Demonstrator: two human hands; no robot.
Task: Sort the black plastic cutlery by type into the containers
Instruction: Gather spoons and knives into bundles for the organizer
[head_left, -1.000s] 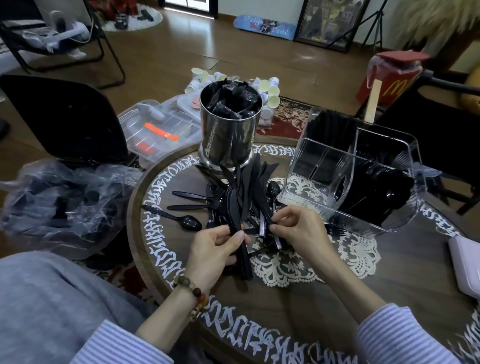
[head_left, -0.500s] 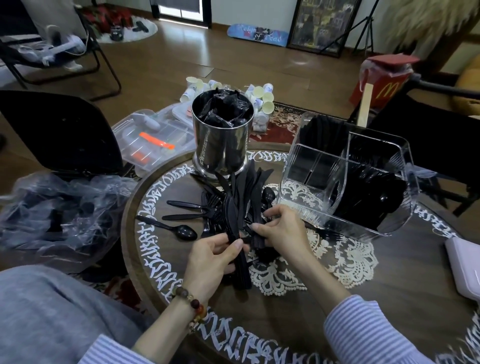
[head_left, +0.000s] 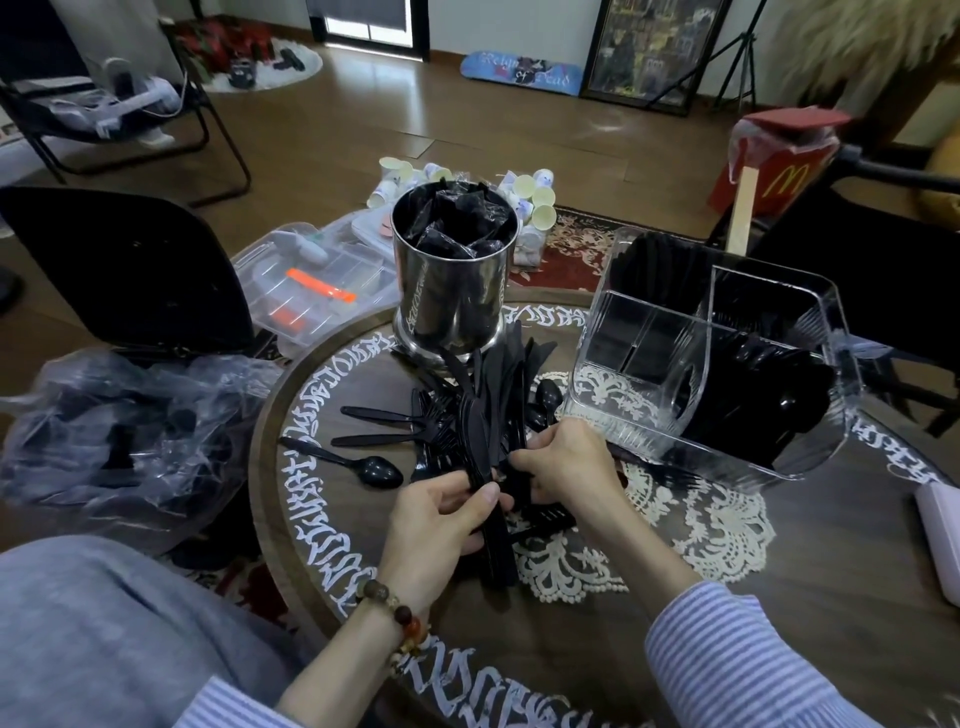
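I see my left hand (head_left: 441, 525) wrapped around a bundle of knives (head_left: 485, 457), thumb pressed across the handles, blades fanning away from me toward the steel canister (head_left: 452, 301). The handle ends stick out below that hand, over the lace doily (head_left: 649, 540). My right hand (head_left: 566, 465) sits just beside the left, touching the same bundle from the right; its fingers are curled in and pinch at the black pieces there, though I cannot tell exactly which piece they have.

To the left of both hands, loose cutlery lies on the round table (head_left: 805, 597): a spoon (head_left: 363, 465) nearest the rim, and two forks (head_left: 389, 428) above it, handles pointing left. Another spoon (head_left: 548, 395) peeks out beyond my right hand's knuckles, between the bundle and the clear organizer (head_left: 727, 364). That organizer stands to the right of the hands, well within view, its right compartment packed with black spoons, its near left section showing the table through it.

The canister stands beyond the bundle, stuffed with wrapped black pieces. A plastic bag (head_left: 119, 431) of more cutlery slumps off the table's left edge.
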